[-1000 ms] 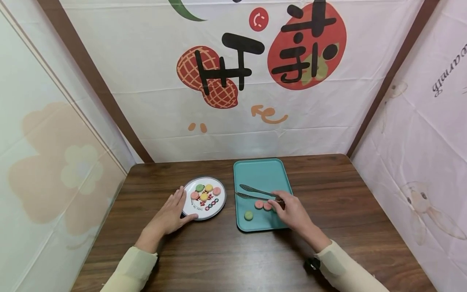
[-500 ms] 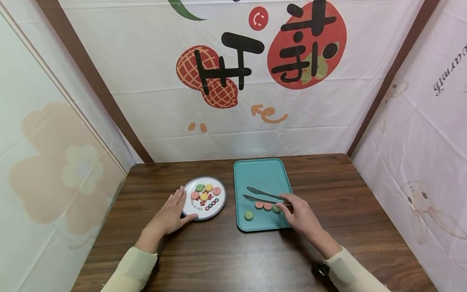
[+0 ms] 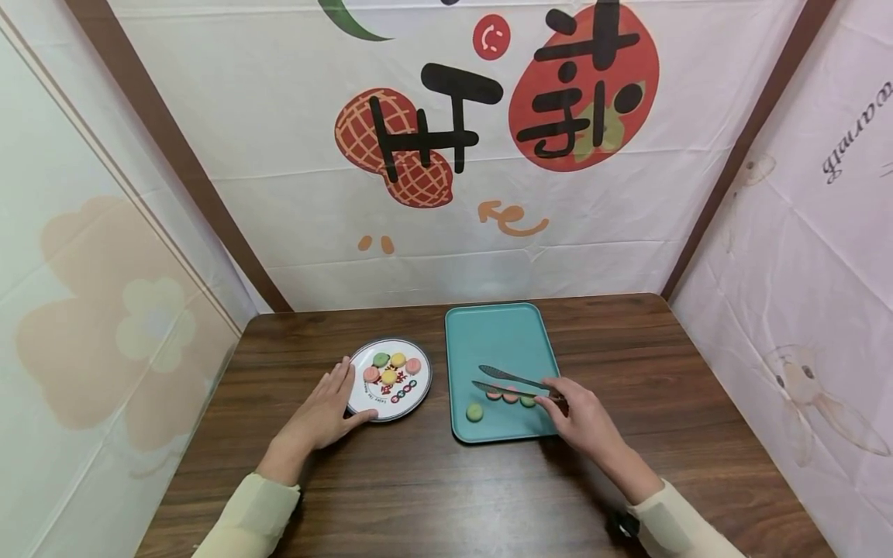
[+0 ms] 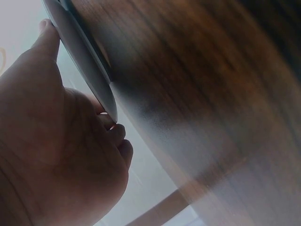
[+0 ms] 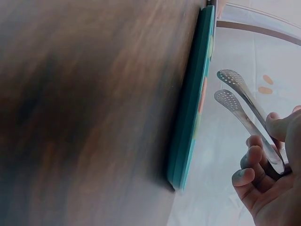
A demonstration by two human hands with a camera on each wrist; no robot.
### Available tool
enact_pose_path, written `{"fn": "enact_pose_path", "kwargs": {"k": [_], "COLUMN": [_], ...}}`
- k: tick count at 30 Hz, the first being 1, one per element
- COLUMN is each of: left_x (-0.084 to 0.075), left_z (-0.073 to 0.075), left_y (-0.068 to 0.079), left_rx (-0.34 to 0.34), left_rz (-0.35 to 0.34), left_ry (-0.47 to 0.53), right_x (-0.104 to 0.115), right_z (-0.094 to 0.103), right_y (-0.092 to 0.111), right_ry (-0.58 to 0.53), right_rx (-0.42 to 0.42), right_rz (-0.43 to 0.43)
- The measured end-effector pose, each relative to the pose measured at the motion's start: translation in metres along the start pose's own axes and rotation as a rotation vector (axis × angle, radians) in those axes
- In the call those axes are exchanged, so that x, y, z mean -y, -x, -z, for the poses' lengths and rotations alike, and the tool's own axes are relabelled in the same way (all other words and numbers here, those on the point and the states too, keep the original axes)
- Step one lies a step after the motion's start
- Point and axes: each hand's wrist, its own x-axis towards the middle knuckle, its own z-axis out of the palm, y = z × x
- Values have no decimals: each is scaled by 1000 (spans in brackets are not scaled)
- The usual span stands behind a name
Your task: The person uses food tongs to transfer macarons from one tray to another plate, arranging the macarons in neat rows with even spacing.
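Observation:
My right hand (image 3: 586, 418) holds metal tongs (image 3: 512, 378) over the teal tray (image 3: 498, 329), their perforated tips (image 5: 229, 99) spread apart with nothing between them. Below the tongs, a row of two pink macarons and a green macaron (image 3: 528, 401) lies on the tray, partly covered by the tongs. Another green macaron (image 3: 474, 412) lies nearer the tray's left front. My left hand (image 3: 317, 411) rests against the left rim of a white plate (image 3: 416, 399), fingers and thumb spread along it. Several pink, yellow and green macarons, among them a yellow macaron (image 3: 398, 359), lie on the plate.
Plate and tray stand apart on a dark wooden table (image 3: 432, 480). A printed white cloth (image 3: 279, 155) hangs behind the table's far edge, and cloth panels close in both sides.
My right hand and the tongs have moved right and slightly nearer on the tray, with the tips staying apart. My left hand and the macarons have kept their places.

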Motion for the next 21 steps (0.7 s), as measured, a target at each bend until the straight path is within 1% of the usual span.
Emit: {"fn": "enact_pose_path", "kwargs": {"k": [7, 21], "left_x": [0, 2], "left_z": [0, -2], "left_y": [0, -1], "left_rx": [-27, 0], "left_rz": [-17, -11], "left_ry": [-10, 0], "right_x": [-2, -1], "right_z": [2, 4], "right_y": [7, 14], "right_ry": [30, 59], "right_rx": [0, 13], "right_rz": [1, -30]}}
